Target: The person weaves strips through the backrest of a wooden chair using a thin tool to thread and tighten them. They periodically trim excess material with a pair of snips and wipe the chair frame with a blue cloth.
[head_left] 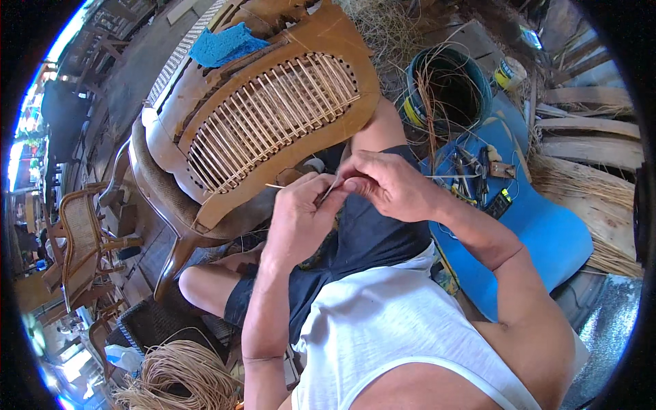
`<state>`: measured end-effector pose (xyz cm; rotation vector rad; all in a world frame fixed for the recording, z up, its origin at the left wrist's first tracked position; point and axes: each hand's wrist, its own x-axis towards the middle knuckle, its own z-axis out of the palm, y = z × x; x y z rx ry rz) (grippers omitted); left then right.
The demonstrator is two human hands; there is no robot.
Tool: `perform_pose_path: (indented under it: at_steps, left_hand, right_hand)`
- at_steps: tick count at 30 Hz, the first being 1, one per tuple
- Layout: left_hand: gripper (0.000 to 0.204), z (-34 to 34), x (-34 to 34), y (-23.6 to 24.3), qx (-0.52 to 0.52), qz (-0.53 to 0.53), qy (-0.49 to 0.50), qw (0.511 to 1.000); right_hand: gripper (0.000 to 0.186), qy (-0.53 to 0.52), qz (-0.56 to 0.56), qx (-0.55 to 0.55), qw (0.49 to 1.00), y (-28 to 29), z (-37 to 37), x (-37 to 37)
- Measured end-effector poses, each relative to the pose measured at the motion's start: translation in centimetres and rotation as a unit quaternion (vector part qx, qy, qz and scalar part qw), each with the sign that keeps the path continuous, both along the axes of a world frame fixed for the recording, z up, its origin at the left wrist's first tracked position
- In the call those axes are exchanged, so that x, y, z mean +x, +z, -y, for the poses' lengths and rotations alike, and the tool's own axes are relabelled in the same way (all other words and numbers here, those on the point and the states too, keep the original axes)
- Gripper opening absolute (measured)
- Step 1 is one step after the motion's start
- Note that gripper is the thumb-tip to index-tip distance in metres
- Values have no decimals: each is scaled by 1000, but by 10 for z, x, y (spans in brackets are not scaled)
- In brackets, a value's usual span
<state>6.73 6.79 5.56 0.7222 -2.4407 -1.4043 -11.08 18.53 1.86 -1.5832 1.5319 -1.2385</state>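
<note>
My left hand [307, 208] and my right hand [386, 184] meet above my lap, both closed in a pinch. Between them they grip a thin, pale cane strand [275, 186], whose short end sticks out past the left hand. Part of the strand is hidden by my fingers. Just beyond the hands stands a wooden chair [369, 75] with a curved frame panel. Rows of cane strips [273, 116] cross the panel's opening, with small holes along the rim. A blue cloth or sponge [225, 46] lies on top of the frame.
To the right, a blue sheet [547, 232] carries several hand tools [482, 171]. A dark bucket [447, 89] holding cane strands stands at the far right, beside a small white tub [509, 73]. At the near left lies a cane coil [181, 376]. Another chair [78, 239] stands farther left.
</note>
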Motion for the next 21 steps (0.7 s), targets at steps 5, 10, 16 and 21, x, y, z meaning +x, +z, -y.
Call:
perform_pose_path:
  at_steps: [5, 10, 16, 21]
  left_hand:
    - [14, 17, 21, -13, 112, 76, 138, 981]
    - [15, 3, -2, -16, 52, 45, 71, 995]
    - [13, 12, -6, -20, 14, 30, 61, 998]
    - [21, 21, -9, -15, 20, 90, 53, 994]
  right_hand:
    - [18, -36, -142, 37, 988, 14, -10, -24]
    - [17, -7, -120, 37, 992, -6, 4, -6]
    - [9, -35, -83, 39, 995, -6, 3, -28]
    - [8, 0, -89, 7, 996, -9, 3, -44]
